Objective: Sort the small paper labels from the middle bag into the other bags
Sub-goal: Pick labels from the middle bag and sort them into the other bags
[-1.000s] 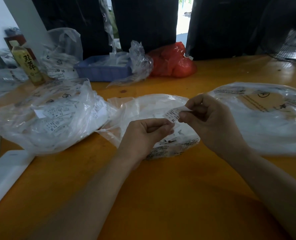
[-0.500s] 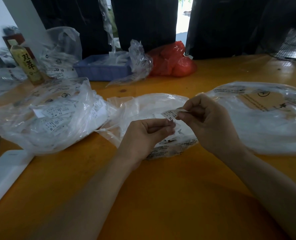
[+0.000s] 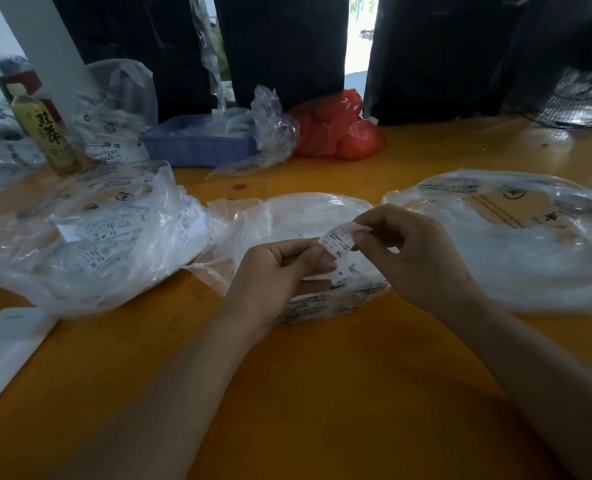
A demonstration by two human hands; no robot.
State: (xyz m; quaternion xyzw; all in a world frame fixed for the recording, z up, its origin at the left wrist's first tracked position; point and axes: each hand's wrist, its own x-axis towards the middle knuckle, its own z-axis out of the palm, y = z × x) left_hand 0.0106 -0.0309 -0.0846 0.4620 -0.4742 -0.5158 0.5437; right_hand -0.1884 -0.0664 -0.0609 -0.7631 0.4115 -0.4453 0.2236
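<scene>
Three clear plastic bags lie on the orange table. The middle bag (image 3: 298,216) sits just behind my hands. The left bag (image 3: 90,237) holds several white paper labels. The right bag (image 3: 516,237) lies open with white contents. My right hand (image 3: 412,258) pinches the top of a small white label marked XL (image 3: 338,242) between thumb and fingers. My left hand (image 3: 277,275) pinches the lower part of the labels, where a second label marked S (image 3: 340,274) shows below the XL one. Both hands hover over the middle bag's near edge.
A blue tray (image 3: 197,147) with crumpled plastic stands at the back, a red plastic bag (image 3: 336,133) beside it. A yellow drink bottle (image 3: 43,133) stands far left. A white flat object (image 3: 3,344) lies at the near left edge. A fan (image 3: 578,98) sits back right.
The XL label has turned up to face me, held upright between both hands. My hands stayed in nearly the same place over the middle bag.
</scene>
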